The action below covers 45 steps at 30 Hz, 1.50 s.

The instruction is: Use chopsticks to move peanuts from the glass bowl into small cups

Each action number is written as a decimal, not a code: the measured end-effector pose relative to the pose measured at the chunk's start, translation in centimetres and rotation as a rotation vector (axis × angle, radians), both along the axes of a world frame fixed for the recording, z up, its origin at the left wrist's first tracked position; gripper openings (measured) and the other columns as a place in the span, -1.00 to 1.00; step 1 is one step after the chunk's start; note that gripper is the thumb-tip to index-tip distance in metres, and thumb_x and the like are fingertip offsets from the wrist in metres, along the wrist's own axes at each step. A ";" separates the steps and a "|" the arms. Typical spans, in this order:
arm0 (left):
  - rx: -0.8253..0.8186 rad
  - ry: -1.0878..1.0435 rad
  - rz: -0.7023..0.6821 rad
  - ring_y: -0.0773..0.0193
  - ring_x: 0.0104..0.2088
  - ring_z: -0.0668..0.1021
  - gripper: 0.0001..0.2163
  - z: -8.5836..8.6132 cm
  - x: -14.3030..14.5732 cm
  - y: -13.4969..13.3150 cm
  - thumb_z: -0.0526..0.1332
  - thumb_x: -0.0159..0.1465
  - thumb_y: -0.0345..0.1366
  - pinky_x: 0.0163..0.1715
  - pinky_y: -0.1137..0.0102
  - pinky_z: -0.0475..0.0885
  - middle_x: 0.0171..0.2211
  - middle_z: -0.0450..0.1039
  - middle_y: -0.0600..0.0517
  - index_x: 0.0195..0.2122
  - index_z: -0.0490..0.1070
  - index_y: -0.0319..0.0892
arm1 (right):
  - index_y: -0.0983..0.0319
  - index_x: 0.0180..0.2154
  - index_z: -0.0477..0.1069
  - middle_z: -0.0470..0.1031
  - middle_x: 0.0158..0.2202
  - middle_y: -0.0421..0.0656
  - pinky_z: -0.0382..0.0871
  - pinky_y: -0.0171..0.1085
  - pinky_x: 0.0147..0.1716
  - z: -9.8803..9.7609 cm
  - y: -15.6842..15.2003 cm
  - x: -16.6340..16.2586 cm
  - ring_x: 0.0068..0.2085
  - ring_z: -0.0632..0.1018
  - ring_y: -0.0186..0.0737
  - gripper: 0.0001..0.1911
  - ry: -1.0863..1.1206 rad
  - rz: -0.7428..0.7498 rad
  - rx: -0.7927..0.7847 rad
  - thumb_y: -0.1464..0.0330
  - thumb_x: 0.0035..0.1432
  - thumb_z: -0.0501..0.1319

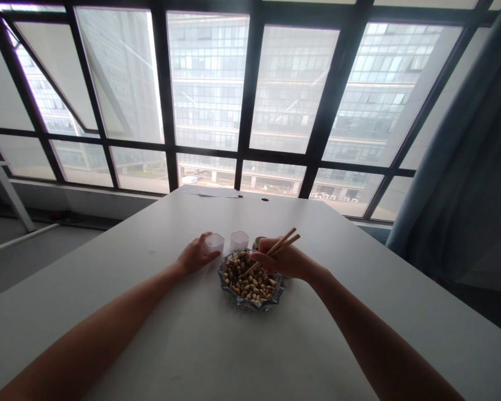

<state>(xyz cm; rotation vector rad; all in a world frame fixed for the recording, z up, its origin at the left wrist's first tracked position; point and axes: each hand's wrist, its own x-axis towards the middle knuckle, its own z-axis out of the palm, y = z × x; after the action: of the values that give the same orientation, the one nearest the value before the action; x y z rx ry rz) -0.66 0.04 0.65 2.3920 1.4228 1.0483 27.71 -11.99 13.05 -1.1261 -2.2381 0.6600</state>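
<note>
A glass bowl (234, 296) full of peanuts (250, 281) stands on the white table (192, 345) in front of me. My right hand (284, 259) is closed around a pair of wooden chopsticks (275, 248), whose tips reach down into the peanuts. My left hand (197, 253) wraps its fingers round a small translucent cup (215, 243) just left of the bowl. A second small cup (239, 240) stands right behind the bowl, untouched.
A dark round object (258, 241) sits behind the bowl, partly hidden by my right hand. The table's far edge meets a large window wall (250, 111). A blue-grey curtain (471, 184) hangs at the right. Papers (211, 192) lie at the far edge.
</note>
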 end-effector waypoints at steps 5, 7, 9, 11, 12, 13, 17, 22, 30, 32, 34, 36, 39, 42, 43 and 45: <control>-0.003 -0.001 0.000 -0.07 -0.02 0.54 -0.30 -0.1 0.0 0.1 0.24 0.16 0.14 0.01 0.07 0.44 0.07 0.46 -0.24 0.22 0.20 -0.18 | 0.19 -0.50 0.22 0.40 -0.64 -0.25 0.27 -0.39 -0.67 -0.4 0.1 -0.2 -0.63 0.45 -0.33 -0.51 0.027 0.014 -0.008 -0.05 0.21 0.20; 0.007 -0.008 -0.002 -0.05 -0.03 0.55 -0.31 -0.2 -0.1 0.2 0.25 0.16 0.13 0.00 0.08 0.44 0.06 0.47 -0.21 0.21 0.21 -0.16 | 0.18 -0.50 0.21 0.41 -0.65 -0.25 0.28 -0.39 -0.67 -0.7 0.3 -0.2 -0.63 0.47 -0.32 -0.52 0.050 0.011 -0.016 -0.04 0.20 0.21; 0.013 -0.007 -0.002 -0.04 -0.03 0.56 -0.32 -0.3 -0.1 0.3 0.25 0.16 0.12 0.00 0.09 0.45 0.06 0.48 -0.20 0.21 0.21 -0.14 | 0.18 -0.50 0.20 0.42 -0.65 -0.26 0.29 -0.39 -0.68 -1.0 0.5 -0.2 -0.63 0.48 -0.31 -0.52 0.078 0.009 -0.034 -0.04 0.20 0.21; 0.015 0.002 -0.002 -0.04 -0.03 0.56 -0.32 -0.3 -0.1 0.3 0.25 0.16 0.12 0.00 0.10 0.45 0.07 0.48 -0.20 0.21 0.21 -0.14 | 0.18 -0.49 0.21 0.43 -0.65 -0.25 0.29 -0.39 -0.69 -1.2 0.8 -0.1 -0.64 0.49 -0.31 -0.52 0.108 0.000 -0.061 -0.05 0.19 0.21; 0.015 0.006 -0.001 -0.04 -0.03 0.56 -0.32 -0.3 -0.1 0.2 0.25 0.16 0.13 -0.01 0.10 0.46 0.07 0.48 -0.20 0.21 0.21 -0.14 | 0.18 -0.49 0.22 0.44 -0.65 -0.25 0.30 -0.39 -0.69 -1.4 0.9 -0.1 -0.64 0.49 -0.31 -0.52 0.125 -0.011 -0.078 -0.05 0.18 0.21; 0.016 0.008 0.001 -0.04 -0.03 0.56 -0.32 -0.2 -0.1 0.2 0.25 0.16 0.13 -0.01 0.10 0.46 0.07 0.48 -0.21 0.21 0.21 -0.15 | 0.18 -0.49 0.23 0.44 -0.65 -0.25 0.30 -0.39 -0.70 -1.5 1.0 0.0 -0.65 0.49 -0.31 -0.52 0.143 -0.026 -0.099 -0.06 0.16 0.22; 0.012 0.014 0.013 -0.05 -0.03 0.56 -0.32 -0.1 0.0 0.0 0.25 0.17 0.11 -0.01 0.09 0.46 0.07 0.47 -0.22 0.21 0.21 -0.17 | 0.19 -0.50 0.25 0.44 -0.67 -0.27 0.31 -0.40 -0.71 -1.7 1.6 0.5 -0.67 0.49 -0.32 -0.49 0.258 -0.095 -0.174 -0.10 0.09 0.26; 0.018 0.020 0.021 -0.05 -0.04 0.56 -0.34 -0.1 0.1 0.0 0.26 0.17 0.07 -0.01 0.09 0.45 0.07 0.47 -0.23 0.21 0.22 -0.18 | 0.21 -0.53 0.26 0.46 -0.69 -0.26 0.25 -0.44 -0.76 -1.7 2.2 1.3 -0.71 0.47 -0.36 -0.43 0.393 -0.120 -0.230 -0.14 0.02 0.28; 0.023 0.005 0.012 -0.04 -0.05 0.58 -0.34 -0.2 0.0 0.2 0.27 0.15 0.08 -0.04 0.11 0.47 0.05 0.49 -0.22 0.20 0.23 -0.16 | 0.23 -0.55 0.32 0.45 -0.73 -0.23 0.29 -0.41 -0.78 -1.3 3.6 3.4 -0.76 0.41 -0.37 -0.43 0.737 -0.150 -0.234 -0.13 -0.07 0.37; 0.023 0.000 0.015 -0.03 -0.07 0.58 -0.34 -0.2 0.0 0.2 0.27 0.15 0.08 -0.06 0.11 0.48 0.03 0.50 -0.21 0.19 0.23 -0.16 | 0.24 -0.55 0.35 0.43 -0.73 -0.25 0.27 -0.42 -0.80 -1.4 4.2 4.0 -0.77 0.39 -0.38 -0.44 0.857 -0.169 -0.233 -0.12 -0.12 0.41; 0.029 -0.008 0.015 -0.02 -0.09 0.58 -0.34 -0.3 0.0 0.3 0.27 0.15 0.09 -0.08 0.11 0.48 0.00 0.51 -0.20 0.19 0.24 -0.15 | 0.24 -0.54 0.36 0.41 -0.74 -0.26 0.24 -0.43 -0.82 -1.5 4.7 4.7 -0.76 0.39 -0.39 -0.45 0.950 -0.185 -0.238 -0.09 -0.15 0.44; 0.034 -0.014 0.009 -0.01 -0.10 0.59 -0.33 -0.3 0.0 0.3 0.27 0.14 0.11 -0.09 0.12 0.48 -0.01 0.52 -0.19 0.19 0.24 -0.14 | 0.24 -0.55 0.36 0.40 -0.75 -0.27 0.24 -0.44 -0.81 -1.6 5.1 5.2 -0.76 0.38 -0.41 -0.46 1.021 -0.198 -0.254 -0.06 -0.17 0.47; 0.035 -0.021 0.013 0.01 -0.11 0.59 -0.33 -0.4 -0.1 0.4 0.27 0.14 0.12 -0.10 0.14 0.49 -0.02 0.52 -0.18 0.19 0.25 -0.13 | 0.24 -0.56 0.37 0.41 -0.75 -0.26 0.26 -0.44 -0.80 -1.8 5.4 5.6 -0.75 0.37 -0.42 -0.47 1.076 -0.215 -0.274 -0.02 -0.20 0.50; 0.038 -0.024 0.022 0.00 -0.10 0.59 -0.34 -0.4 0.0 0.3 0.28 0.13 0.10 -0.10 0.13 0.50 -0.01 0.52 -0.18 0.18 0.26 -0.14 | 0.24 -0.56 0.38 0.41 -0.75 -0.25 0.25 -0.43 -0.81 -1.8 5.3 5.7 -0.75 0.38 -0.40 -0.48 1.061 -0.220 -0.270 -0.02 -0.18 0.49; 0.047 -0.023 0.016 -0.01 -0.10 0.59 -0.34 -0.4 0.0 0.2 0.29 0.14 0.09 -0.09 0.12 0.50 0.00 0.52 -0.19 0.18 0.26 -0.14 | 0.24 -0.56 0.38 0.41 -0.74 -0.25 0.25 -0.43 -0.82 -1.8 5.2 5.6 -0.75 0.38 -0.39 -0.49 1.047 -0.214 -0.268 -0.02 -0.18 0.49; 0.087 -0.018 -0.005 -0.03 -0.06 0.58 -0.35 -0.3 0.1 0.0 0.29 0.14 0.06 -0.05 0.09 0.49 0.04 0.50 -0.20 0.19 0.25 -0.14 | 0.24 -0.57 0.37 0.41 -0.74 -0.25 0.24 -0.43 -0.82 -1.7 5.0 5.4 -0.75 0.39 -0.39 -0.48 1.016 -0.200 -0.263 -0.02 -0.17 0.49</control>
<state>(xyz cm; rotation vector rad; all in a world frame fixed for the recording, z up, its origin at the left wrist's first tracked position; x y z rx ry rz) -0.52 0.01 0.40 2.4379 1.3922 1.1498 33.13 -6.94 11.35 -0.8195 -1.1862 1.1371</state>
